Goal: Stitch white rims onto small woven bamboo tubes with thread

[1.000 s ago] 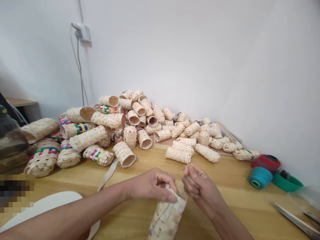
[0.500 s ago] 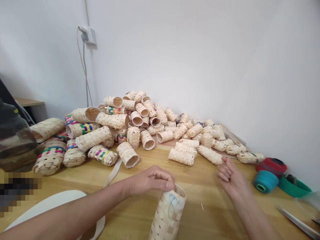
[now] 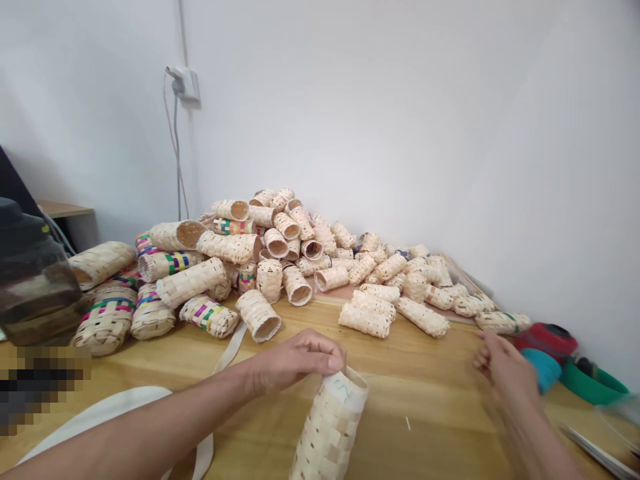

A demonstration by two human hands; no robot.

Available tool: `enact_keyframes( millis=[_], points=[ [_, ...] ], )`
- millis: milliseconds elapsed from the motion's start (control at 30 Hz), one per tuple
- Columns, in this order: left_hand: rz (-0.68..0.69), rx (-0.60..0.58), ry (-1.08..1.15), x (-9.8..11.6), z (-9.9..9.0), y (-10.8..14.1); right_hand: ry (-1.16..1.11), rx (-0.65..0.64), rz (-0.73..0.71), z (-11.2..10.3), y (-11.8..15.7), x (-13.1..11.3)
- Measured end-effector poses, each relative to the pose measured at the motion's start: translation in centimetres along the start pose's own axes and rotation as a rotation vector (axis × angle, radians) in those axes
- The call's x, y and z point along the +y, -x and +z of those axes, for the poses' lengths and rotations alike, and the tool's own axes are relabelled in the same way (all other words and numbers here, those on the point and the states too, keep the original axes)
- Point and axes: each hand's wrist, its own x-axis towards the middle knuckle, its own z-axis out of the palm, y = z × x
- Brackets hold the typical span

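My left hand point(image 3: 313, 357) pinches the upper rim of a pale woven tube point(image 3: 327, 433), its fingers on the edge of the open end. The tube leans slightly, with a faint bluish mark near its rim. To the right, my right hand point(image 3: 503, 363) is blurred by motion over the table, in front of a blue thread spool point(image 3: 544, 371). Its thumb and fingers are drawn together; anything between them is too small to make out.
A big pile of woven tubes point(image 3: 230, 247) lies against the wall, some with coloured bands. A dark jar point(image 3: 35, 287) stands at the left. At the right are a red spool point(image 3: 547, 341), a green round holder point(image 3: 595, 383) and metal scissors or tweezers point(image 3: 595, 450).
My right hand has moved right and slightly down, away from the tube. My left hand still holds the tube, which has turned a little. The camera view has shifted slightly.
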Motion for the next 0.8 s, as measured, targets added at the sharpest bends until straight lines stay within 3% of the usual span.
enact_keyframes(
  millis=[133, 267, 333, 433, 500, 600, 667, 733, 800],
  points=[
    [-0.006, 0.041, -0.057, -0.6, -0.5, -0.2, 0.539, -0.008, 0.029, 2.2, 1.1, -1.7],
    [-0.005, 0.09, -0.069, -1.1, -0.9, -0.5, 0.873, 0.086, -0.035, 2.3, 2.4, -4.3],
    [-0.001, 0.089, -0.085, -1.1, -0.9, -0.6, 0.912, 0.17, -0.14, 2.3, 2.9, -5.2],
    [-0.008, 0.093, -0.102, -0.9, -0.6, -0.7, 0.727, 0.221, -0.401, 3.6, 4.2, -5.4],
    [-0.015, 0.108, -0.107, -0.8, -0.4, -0.7, 0.529, 0.019, -0.431, 5.2, 5.7, -4.9],
    [-0.018, 0.144, -0.117, -0.8, -0.2, -0.7, 0.374, -0.595, -0.23, 7.7, 8.6, -4.1],
    [-0.031, 0.15, -0.096, -0.9, -0.1, -0.7, 0.332, -0.928, -0.158, 8.8, 10.1, -3.7],
    [-0.045, 0.138, -0.067, -1.0, -0.1, -0.7, 0.332, -1.106, -0.153, 9.2, 10.9, -3.4],
    [-0.041, 0.129, -0.061, -1.0, -0.1, -0.7, 0.349, -1.139, -0.14, 9.2, 10.8, -3.3]
  ],
)
